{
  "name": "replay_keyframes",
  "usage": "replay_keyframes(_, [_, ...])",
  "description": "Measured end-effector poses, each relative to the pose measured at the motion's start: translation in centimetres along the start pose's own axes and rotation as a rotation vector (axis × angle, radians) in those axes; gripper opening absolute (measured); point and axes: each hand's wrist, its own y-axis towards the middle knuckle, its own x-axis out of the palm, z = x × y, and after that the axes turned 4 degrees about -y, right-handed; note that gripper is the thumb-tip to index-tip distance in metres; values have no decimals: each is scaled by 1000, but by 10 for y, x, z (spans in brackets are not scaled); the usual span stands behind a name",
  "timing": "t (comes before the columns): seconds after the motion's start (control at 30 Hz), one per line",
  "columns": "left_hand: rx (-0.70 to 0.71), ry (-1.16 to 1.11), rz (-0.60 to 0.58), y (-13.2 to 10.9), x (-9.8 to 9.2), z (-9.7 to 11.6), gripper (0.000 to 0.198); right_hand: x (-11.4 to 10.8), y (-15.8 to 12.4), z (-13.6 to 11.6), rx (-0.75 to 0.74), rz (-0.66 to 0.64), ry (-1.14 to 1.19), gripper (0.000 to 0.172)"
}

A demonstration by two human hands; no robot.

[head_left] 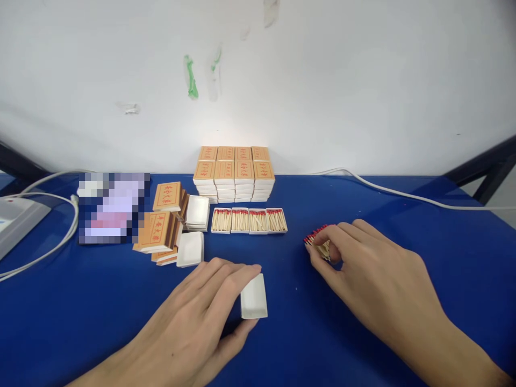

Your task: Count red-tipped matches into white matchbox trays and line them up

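Between thumb and fingers, my left hand (201, 312) holds an empty white matchbox tray (253, 298), its hollow side facing up. To the right, my right hand (371, 269) curls its thumb and fingertips round a pile of red-tipped matches (322, 244); part of the pile is hidden by the fingers. Behind the left hand's tray, several trays filled with matches (249, 221) stand side by side in a row. More white trays without matches lie in two stacks, the nearer white stack (191, 250) close beside my left knuckles.
Orange matchbox sleeves (158, 231) are piled at left. A block of matchboxes (234, 174) stands against the white wall (342, 97). A blurred-out device (116, 207), a white power strip (18, 223) and cables (403, 199) lie on the blue table (403, 349).
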Motion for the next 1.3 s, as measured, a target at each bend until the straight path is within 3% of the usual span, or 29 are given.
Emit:
replay_keyframes(0.27, [0,14,-30,-2,-1,0,53,0,-2,-5,0,30,-77,35])
replay_keyframes(0.77, [-4,6,-27,-1,-2,0,53,1,-3,-2,18,-7,14,33])
replay_keyframes(1.13, [-3,0,-39,-1,-1,0,54,-1,-6,-11,73,-124,254,20])
replay_keyframes(1.3, [14,28,-23,-1,-1,-1,49,2,-4,-19,117,-117,325,15])
